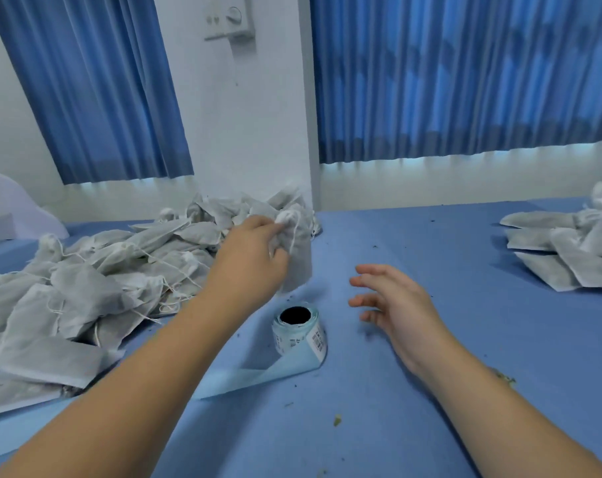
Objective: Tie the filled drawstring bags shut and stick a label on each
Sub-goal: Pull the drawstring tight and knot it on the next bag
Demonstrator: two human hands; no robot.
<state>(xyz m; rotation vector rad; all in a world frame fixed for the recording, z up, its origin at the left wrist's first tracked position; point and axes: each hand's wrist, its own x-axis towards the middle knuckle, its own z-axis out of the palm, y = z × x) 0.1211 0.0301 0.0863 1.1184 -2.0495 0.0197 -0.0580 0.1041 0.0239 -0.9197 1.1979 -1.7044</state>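
1. The left hand (254, 250) reaches to the far middle of the bench (430, 391). Its fingers are curled round the gathered neck of a bag (297, 260) and grip it.
2. The bag hangs upright below that grip, with its puckered top showing above the fingers. A white string (294, 232) runs down its front. The bag is blurred, so I cannot tell whether its bottom touches the bench.
3. The right hand (396, 305) is open, palm turned left, with its fingers spread and only gently bent. It holds nothing and sits right of the bag, apart from it. Whether it touches the bench cannot be told.
4. A label roll (299, 331) stands on end on the bench, nearer than the bag and between the two forearms. Printed labels show on its side.
5. A pale blue strip (258, 376) trails from the roll toward the near left and lies flat on the bench, passing under the left forearm.
6. A big pile (85, 291) of grey-white bags with loose strings covers the left side of the bench. It reaches from the near left edge to the far middle, just behind the held bag.
7. A small pile (568, 250) of the same bags lies at the far right, well apart from both hands.
8. Dark and greenish crumbs (337, 420) are scattered over the blue bench.
9. Blue curtains (465, 81) hang behind, on both sides of a white wall (251, 132).
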